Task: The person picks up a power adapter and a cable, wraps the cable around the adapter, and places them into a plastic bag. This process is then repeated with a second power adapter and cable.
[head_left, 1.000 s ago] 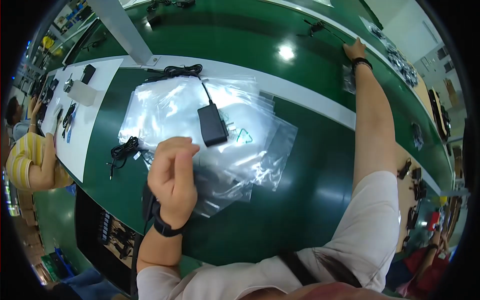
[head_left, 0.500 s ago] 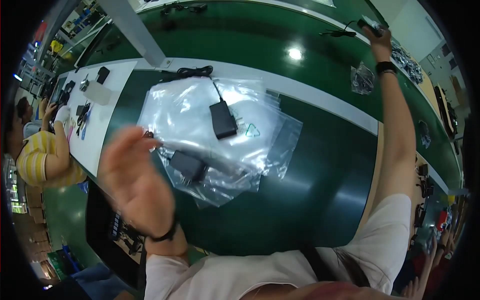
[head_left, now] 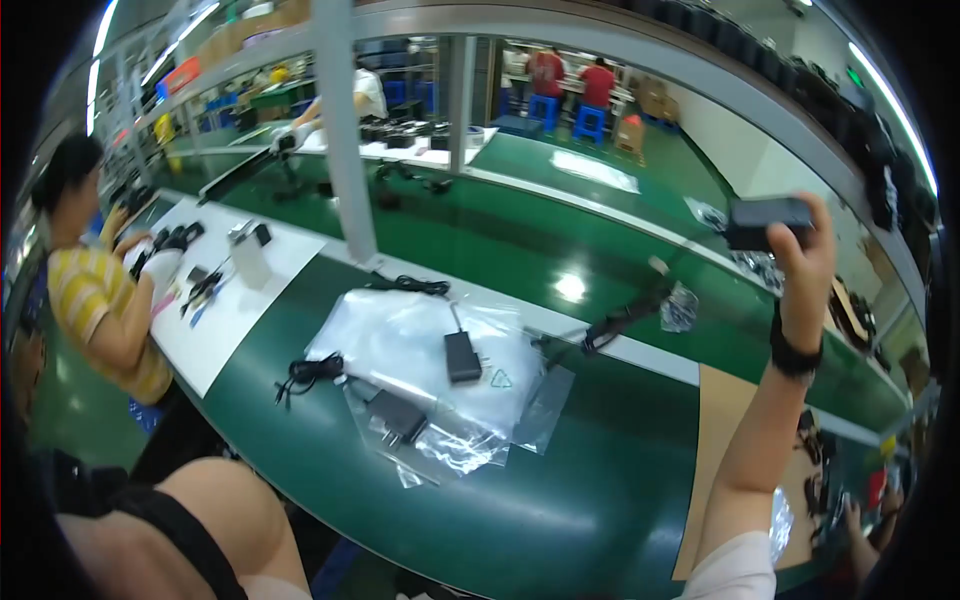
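Observation:
Raised at the right, my right hand (head_left: 803, 255) is closed around a black power adapter (head_left: 768, 222), thumb below and fingers at its end. A bundled dark cord (head_left: 628, 318) hangs blurred to the left of it; whether it joins this adapter is unclear. At the lower left, my left arm (head_left: 225, 505) is bent close to the view with a black band across it, and the fingers are hidden. On the table, one black adapter (head_left: 462, 357) lies on a stack of clear plastic bags (head_left: 385, 330). A second adapter (head_left: 397, 414), prongs showing, rests at the stack's near edge beside its coiled cable (head_left: 312, 373).
A grey metal post (head_left: 343, 130) and a rail stand behind the green table (head_left: 590, 470). Past them runs a green conveyor belt (head_left: 520, 250) with a small clear bag (head_left: 679, 307). At left, a person in a striped shirt (head_left: 100, 310) works at a white surface (head_left: 235, 325).
The view has tilted up and shifted. My right hand has brought the adapter from the far belt nearer and higher. My left hand has left the bags, moving to the lower left.

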The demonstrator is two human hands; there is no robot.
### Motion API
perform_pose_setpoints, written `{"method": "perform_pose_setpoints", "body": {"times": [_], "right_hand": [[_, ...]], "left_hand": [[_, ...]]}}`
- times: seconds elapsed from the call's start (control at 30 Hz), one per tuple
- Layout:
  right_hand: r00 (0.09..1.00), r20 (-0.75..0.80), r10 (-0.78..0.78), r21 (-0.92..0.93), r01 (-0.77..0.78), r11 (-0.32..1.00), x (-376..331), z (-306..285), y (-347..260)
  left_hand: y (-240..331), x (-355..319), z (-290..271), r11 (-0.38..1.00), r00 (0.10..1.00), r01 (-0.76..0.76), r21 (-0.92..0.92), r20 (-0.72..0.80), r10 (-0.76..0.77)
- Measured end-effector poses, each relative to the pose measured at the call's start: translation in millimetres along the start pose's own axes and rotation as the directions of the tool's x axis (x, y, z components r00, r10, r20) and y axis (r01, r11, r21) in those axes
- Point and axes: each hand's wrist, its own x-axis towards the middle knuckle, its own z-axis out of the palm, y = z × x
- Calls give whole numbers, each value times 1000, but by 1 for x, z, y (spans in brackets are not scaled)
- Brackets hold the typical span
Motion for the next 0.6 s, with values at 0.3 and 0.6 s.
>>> {"method": "perform_pose_setpoints", "body": {"times": [0.3, 0.6], "right_hand": [[995, 96, 32, 143, -45, 989, -64, 11, -55], [924, 378, 54, 241, -154, 958, -107, 94, -75]], "left_hand": [[5, 18, 10, 846, 837, 525, 91, 124, -532], [-23, -62, 104, 165, 453, 876, -453, 655, -605]]}}
